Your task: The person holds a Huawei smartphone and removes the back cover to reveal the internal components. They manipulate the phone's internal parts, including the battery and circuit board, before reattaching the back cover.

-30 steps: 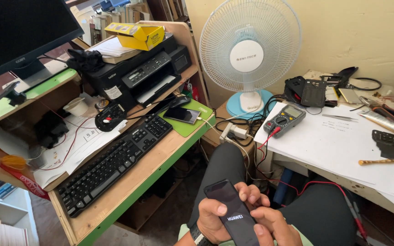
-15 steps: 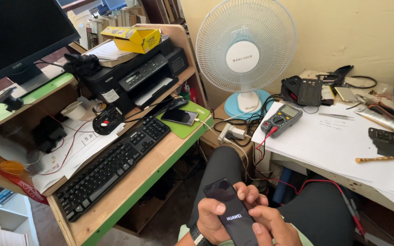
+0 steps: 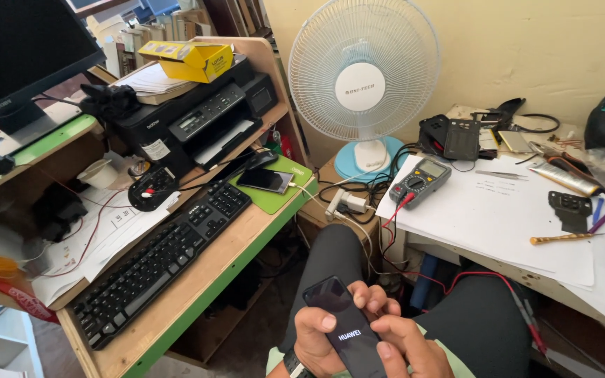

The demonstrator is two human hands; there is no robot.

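Observation:
A dark smartphone (image 3: 341, 322) lies back-up in both my hands, low in the middle of the view, above my lap in dark trousers. My left hand (image 3: 315, 334) cups its left edge with the thumb resting on the back. My right hand (image 3: 397, 336) wraps the right edge, fingers curled over the phone's upper right side and thumb on its lower end. A watch strap shows at my left wrist.
A black keyboard (image 3: 159, 262) lies on a wooden desk (image 3: 197, 308) at left, with a printer (image 3: 197, 115), a second phone (image 3: 264, 180) on a green pad and a monitor (image 3: 19, 52). A white fan (image 3: 362, 77) stands behind. A multimeter (image 3: 421, 180), screwdriver (image 3: 561, 239) and tools lie on paper at right.
The view has drifted slightly; the phone and both hands sit a little lower in the picture. The grip on the phone looks unchanged.

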